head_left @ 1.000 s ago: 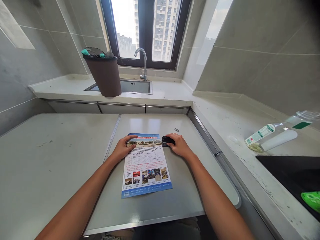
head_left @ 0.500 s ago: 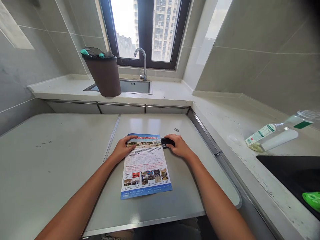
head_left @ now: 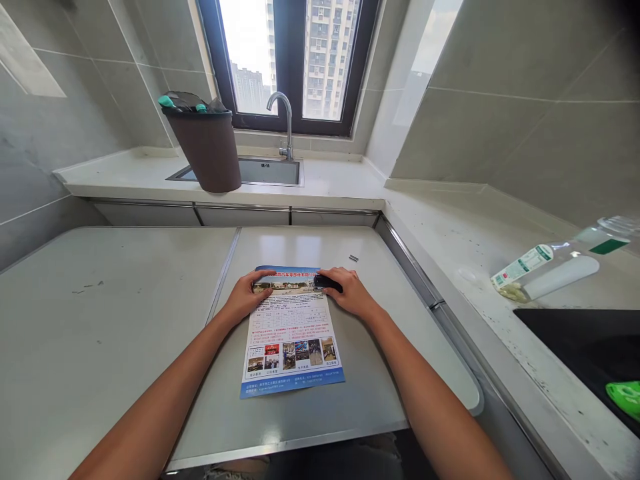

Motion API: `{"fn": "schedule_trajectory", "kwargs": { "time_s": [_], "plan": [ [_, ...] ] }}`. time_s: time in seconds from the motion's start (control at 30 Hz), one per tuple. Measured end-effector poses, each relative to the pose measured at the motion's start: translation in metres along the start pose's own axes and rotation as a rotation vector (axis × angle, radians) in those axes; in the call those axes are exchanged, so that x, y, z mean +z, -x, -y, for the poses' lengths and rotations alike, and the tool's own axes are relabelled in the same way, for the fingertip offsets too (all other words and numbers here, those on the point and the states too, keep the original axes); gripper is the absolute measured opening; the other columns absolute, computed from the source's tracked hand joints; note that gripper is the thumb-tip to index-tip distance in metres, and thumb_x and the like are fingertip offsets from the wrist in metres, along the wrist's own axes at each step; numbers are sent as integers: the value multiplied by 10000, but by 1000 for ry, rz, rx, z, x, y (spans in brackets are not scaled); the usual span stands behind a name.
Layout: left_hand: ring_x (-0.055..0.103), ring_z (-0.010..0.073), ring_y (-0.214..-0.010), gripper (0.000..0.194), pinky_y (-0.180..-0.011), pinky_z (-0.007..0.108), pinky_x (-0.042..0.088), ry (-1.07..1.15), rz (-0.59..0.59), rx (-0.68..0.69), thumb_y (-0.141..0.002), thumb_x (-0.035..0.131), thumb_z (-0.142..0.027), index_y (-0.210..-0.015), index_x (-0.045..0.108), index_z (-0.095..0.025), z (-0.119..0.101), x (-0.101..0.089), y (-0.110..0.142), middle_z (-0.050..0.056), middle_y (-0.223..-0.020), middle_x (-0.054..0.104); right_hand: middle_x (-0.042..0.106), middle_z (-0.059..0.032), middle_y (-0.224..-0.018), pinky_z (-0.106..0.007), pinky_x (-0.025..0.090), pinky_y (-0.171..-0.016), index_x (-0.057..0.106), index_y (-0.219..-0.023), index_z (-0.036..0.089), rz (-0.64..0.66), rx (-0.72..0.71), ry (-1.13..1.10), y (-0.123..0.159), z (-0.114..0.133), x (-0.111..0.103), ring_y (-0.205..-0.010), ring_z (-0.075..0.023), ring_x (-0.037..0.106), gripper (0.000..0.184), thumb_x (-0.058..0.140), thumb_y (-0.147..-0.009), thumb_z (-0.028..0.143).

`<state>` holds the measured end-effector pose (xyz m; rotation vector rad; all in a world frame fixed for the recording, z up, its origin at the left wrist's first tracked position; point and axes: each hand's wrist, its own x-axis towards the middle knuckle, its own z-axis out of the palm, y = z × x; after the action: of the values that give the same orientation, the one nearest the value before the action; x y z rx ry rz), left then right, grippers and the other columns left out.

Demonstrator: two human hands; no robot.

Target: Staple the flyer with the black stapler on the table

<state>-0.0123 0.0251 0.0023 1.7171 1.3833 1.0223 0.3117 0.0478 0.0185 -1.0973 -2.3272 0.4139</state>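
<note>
A printed flyer (head_left: 291, 333) with red text and small photos lies flat on the grey table (head_left: 125, 320) in front of me. My left hand (head_left: 247, 293) rests on the flyer's top left corner, fingers pressed down on the paper. My right hand (head_left: 350, 293) is closed over a small black stapler (head_left: 327, 283), whose nose sits over the flyer's top right corner. A loose strip of staples (head_left: 353, 258) lies on the table just beyond my right hand.
A brown bin (head_left: 203, 147) stands at the sink (head_left: 270, 172) under the window, next to a tap (head_left: 285, 123). On the right counter lie a clear bottle (head_left: 555, 263), a black hob (head_left: 585, 347) and a green object (head_left: 625, 393).
My right hand has slid the stapler leftwards, from beside the flyer's edge to over its top right corner. My left hand has stayed on the paper.
</note>
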Motion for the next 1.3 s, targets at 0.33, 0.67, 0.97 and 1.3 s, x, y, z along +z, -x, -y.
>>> {"fn": "schedule_trajectory", "kwargs": {
  "time_s": [0.33, 0.67, 0.97, 1.3],
  "plan": [
    [695, 298, -1039, 551, -916, 403, 544, 15, 13, -8, -798, 746, -462, -1277, 705, -192, -5, -1, 1, 108, -1257, 706, 700, -64, -1149, -380, 357, -899, 586, -1399, 310, 29, 59, 109, -3, 12, 4, -1054, -240, 570, 385, 519, -1027, 239],
    [703, 298, -1025, 552, -871, 392, 563, -2, 16, -18, -794, 743, -433, -1290, 700, -194, -7, -1, 1, 110, -1251, 711, 692, -72, -1153, -386, 334, -895, 589, -1392, 311, 26, 50, 166, -3, 13, 6, -1050, -245, 561, 376, 526, -1026, 249],
    [704, 280, -982, 511, -831, 373, 559, -44, 19, 4, -804, 722, -402, -1279, 708, -215, -6, -1, 1, 92, -1263, 711, 699, -72, -1138, -404, 326, -901, 605, -1369, 315, 33, 51, 215, -4, 15, 8, -1046, -252, 557, 367, 535, -1015, 247],
    [691, 277, -1001, 491, -856, 366, 540, -66, 9, 14, -799, 713, -386, -1258, 716, -211, -6, 0, 0, 85, -1256, 709, 694, -70, -1130, -406, 319, -880, 618, -1339, 345, 53, 101, 255, -5, 20, 10, -1052, -260, 547, 359, 544, -1005, 238]
  ]
}}
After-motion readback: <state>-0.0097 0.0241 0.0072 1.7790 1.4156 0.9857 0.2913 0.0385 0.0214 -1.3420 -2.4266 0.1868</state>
